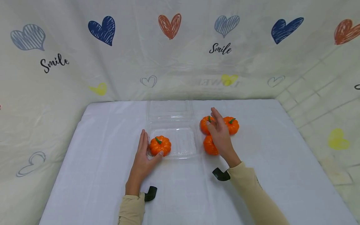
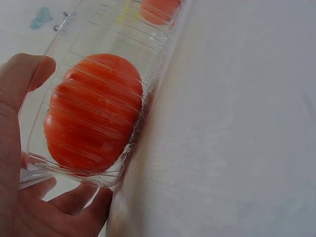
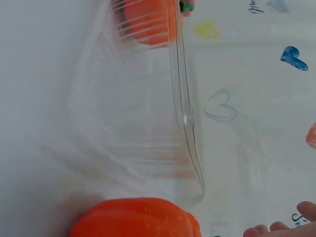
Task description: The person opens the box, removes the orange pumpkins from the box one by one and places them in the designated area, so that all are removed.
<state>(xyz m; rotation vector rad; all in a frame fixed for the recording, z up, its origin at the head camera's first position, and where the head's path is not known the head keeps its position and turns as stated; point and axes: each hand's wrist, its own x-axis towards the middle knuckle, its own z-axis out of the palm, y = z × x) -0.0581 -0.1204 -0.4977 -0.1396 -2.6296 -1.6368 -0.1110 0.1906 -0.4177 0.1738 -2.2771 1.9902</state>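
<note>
A clear plastic clamshell container [image 1: 184,142] lies on the table with its lid folded back. One orange toy pumpkin [image 1: 161,147] with a green stem sits in its left part. My left hand [image 1: 142,164] holds the container's near left corner, thumb at the front rim and fingers along the left side; the left wrist view shows the pumpkin [image 2: 94,113] through the ribbed wall. Over a group of three more pumpkins, my right hand [image 1: 222,137] hovers with loosely bent fingers. It partly covers the left pumpkin [image 1: 204,126], the right pumpkin [image 1: 232,125] and the near pumpkin [image 1: 209,146].
The container's lid [image 1: 170,109] reaches toward the table's back edge. A white cloth [image 1: 104,150] covers the table. Behind it hangs a pale curtain [image 1: 126,47] printed with hearts and words. Each sleeve has a black wrist mount [image 1: 221,174] beside it.
</note>
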